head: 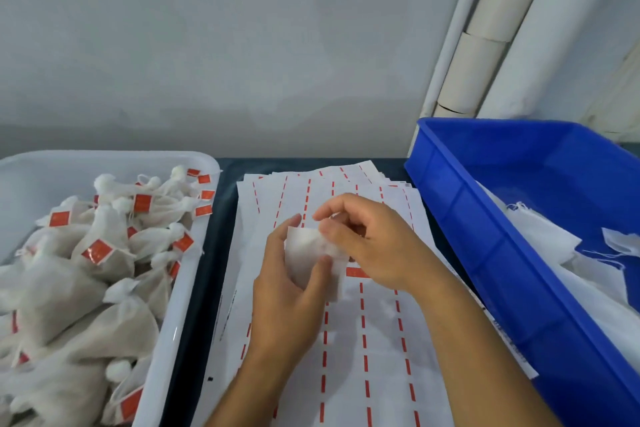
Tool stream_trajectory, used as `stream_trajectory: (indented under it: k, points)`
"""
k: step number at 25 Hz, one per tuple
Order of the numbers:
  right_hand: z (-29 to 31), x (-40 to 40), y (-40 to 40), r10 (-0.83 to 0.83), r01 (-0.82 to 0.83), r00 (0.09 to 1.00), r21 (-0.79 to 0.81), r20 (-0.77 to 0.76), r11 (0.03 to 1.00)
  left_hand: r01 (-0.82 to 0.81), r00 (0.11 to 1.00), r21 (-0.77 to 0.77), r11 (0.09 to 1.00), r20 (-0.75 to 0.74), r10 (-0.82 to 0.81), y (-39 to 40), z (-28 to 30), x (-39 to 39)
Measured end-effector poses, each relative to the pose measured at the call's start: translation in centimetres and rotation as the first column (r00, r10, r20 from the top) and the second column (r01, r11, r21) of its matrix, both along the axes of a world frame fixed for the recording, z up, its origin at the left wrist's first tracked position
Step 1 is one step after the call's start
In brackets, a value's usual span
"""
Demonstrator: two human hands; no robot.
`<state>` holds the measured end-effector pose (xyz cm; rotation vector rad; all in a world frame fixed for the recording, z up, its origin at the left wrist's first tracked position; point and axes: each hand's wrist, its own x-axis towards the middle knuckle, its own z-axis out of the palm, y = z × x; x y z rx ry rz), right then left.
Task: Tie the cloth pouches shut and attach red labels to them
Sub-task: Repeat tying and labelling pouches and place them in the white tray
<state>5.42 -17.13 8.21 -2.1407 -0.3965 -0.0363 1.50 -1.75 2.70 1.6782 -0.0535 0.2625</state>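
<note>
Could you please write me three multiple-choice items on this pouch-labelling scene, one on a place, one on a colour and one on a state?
1. Where do the finished, labelled pouches lie?
A. in the white tray on the left
B. in the blue crate
C. on the label sheets

2. What colour is the crate on the right?
A. green
B. blue
C. grey

3. What are the two hands doing?
A. both rest flat on the table
B. both hold one cloth pouch over the sheets
C. one reaches into the crate

Answers:
1 A: the tied pouches with red labels fill the white tray.
2 B: the blue crate holds unlabelled white cloth.
3 B: the left hand grips the cloth pouch and the right hand pinches its top edge, above the label sheets.
</note>
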Motion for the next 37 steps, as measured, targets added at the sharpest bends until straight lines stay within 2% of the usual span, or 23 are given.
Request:
stream_trajectory:
  k: [6,10,12,14,16,18,21,23,25,28,31,33,36,37]
  points:
    - [-2.7,-1.2,-1.6,-0.086,0.078,0.991,-0.084,-0.098,0.993,-0.028,0.992,-0.042,0.999,-0.121,0.023,0.1,-0.6,0.5]
    - [-3.4,-1.7,-1.9,-0.081,0.089,0.983,0.042,-0.164,0.995,0.041,0.984,0.03,0.999,-0.175,-0.035,0.2,-0.7,0.4]
    - [-3.4,-1.9,-2.1,-0.091,0.139,0.962,0.177,-0.257,0.974,0.091,0.982,0.073,0.993,-0.173,-0.077,0.2,-0.6,0.3]
    - [-3.6,-2.3,-2.0,-0.048,0.187,0.926,0.345,-0.375,0.92,0.126,0.981,0.072,0.989,-0.159,-0.113,0.0,-0.4,0.1]
    - [-3.9,-2.6,-1.8,0.02,0.206,0.904,0.476,-0.428,0.855,0.157,0.98,0.081,0.984,-0.136,-0.145,0.0,-0.1,-0.1]
    - [-4.1,-2.8,-1.5,0.065,0.222,0.9,0.582,-0.431,0.782,0.166,0.984,0.206,0.964,-0.092,-0.15,0.0,-0.2,-0.3]
    - [-4.1,-2.8,-1.6,0.104,0.275,0.902,0.741,-0.42,0.612,0.128,0.992,0.383,0.915,-0.055,-0.115,-0.2,-0.6,-0.4]
    - [-3.8,-2.7,-1.9,0.088,0.319,0.906,0.806,-0.413,0.498,0.09,0.996,0.455,0.886,-0.058,-0.071,-0.5,-0.8,-0.4]
    - [-3.7,-2.6,-2.1,0.064,0.352,0.906,0.83,-0.418,0.433,0.08,0.997,0.541,0.837,-0.042,-0.069,-0.6,-1.0,-0.3]
    - [-3.6,-2.7,-1.6,0.061,0.325,0.912,0.806,-0.405,0.495,0.064,0.996,0.662,0.747,0.01,-0.094,-0.9,-1.1,-0.3]
    - [-3.4,-2.9,-1.3,0.097,0.293,0.908,0.783,-0.407,0.549,0.098,0.991,0.672,0.734,-0.001,-0.132,-0.7,-1.3,-0.2]
    - [-3.3,-2.9,-1.3,0.052,0.324,0.909,0.778,-0.415,0.539,0.131,0.985,0.693,0.709,-0.01,-0.172,-0.7,-1.5,-0.3]
    - [-3.2,-2.9,-1.5,-0.039,0.398,0.9,0.78,-0.434,0.484,0.141,0.983,0.773,0.618,-0.037,-0.178,-1.0,-1.5,-0.3]
    - [-3.2,-2.8,-1.6,-0.045,0.404,0.899,0.783,-0.436,0.474,0.152,0.981,0.762,0.629,-0.039,-0.19,-1.1,-1.2,-0.3]
